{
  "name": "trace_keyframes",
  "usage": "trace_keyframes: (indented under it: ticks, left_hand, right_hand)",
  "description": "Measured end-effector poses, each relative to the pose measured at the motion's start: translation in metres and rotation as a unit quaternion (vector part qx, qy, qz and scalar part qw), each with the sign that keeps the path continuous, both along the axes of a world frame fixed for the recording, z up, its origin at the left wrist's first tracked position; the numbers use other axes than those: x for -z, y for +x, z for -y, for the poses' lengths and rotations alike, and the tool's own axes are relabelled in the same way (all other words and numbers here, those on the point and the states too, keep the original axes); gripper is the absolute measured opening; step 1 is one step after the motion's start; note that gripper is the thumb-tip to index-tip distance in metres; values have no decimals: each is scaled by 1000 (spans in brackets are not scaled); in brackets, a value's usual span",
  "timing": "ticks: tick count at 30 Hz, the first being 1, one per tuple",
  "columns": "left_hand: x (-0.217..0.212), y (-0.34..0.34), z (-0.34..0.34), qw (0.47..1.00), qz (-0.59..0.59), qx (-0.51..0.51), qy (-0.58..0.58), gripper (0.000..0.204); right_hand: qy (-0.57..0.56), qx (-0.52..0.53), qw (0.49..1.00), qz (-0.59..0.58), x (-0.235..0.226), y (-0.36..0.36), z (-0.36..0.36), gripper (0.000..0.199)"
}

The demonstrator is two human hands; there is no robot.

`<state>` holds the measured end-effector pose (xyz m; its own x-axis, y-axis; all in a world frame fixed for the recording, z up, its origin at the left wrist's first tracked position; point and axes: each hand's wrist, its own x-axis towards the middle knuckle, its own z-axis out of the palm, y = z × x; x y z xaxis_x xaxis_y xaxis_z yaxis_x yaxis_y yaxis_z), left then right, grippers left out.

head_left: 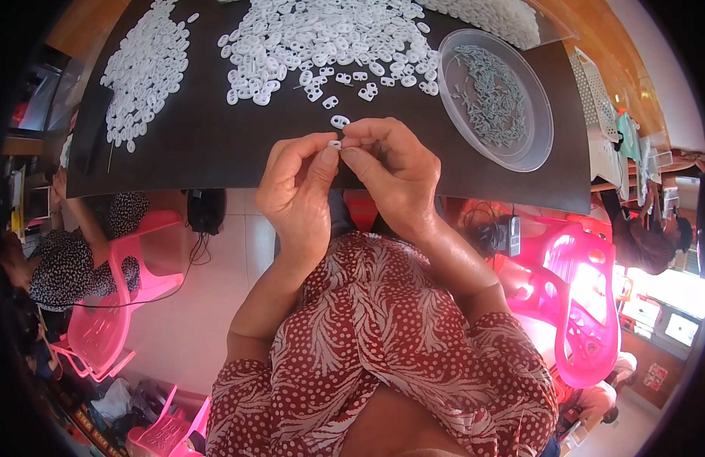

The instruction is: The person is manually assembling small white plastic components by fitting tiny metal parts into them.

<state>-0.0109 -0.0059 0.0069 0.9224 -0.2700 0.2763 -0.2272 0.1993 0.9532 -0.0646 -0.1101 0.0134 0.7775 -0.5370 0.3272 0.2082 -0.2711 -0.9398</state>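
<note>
Heap of parts on table, left of pins in tub.

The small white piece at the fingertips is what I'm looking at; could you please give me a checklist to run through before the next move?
1. Small white piece gripped: ok, pinched at the left hand's fingertips.
2. Right hand close by: ok, its thumb is beside the piece.
3. Something held in the right pinch: cannot tell, too small.
4. Second white piece clear of the right fingers: cannot tell.
5. Grey pins inside the round tub: ok.
6. Central pile gathered: not ok, pieces scattered along its near edge.
</note>
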Motion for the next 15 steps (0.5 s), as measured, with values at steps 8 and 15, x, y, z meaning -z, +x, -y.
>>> trace_keyframes:
  ticks: [8, 15]
  left_hand:
    - [3, -5, 1, 999, 18, -12, 23, 9]
    - [9, -5, 1, 1000, 11, -23, 17, 8]
  right_hand:
    - [-94, 34, 995, -8, -4, 1, -3, 18]
    - [-192, 33, 981, 20, 0, 6, -2, 15]
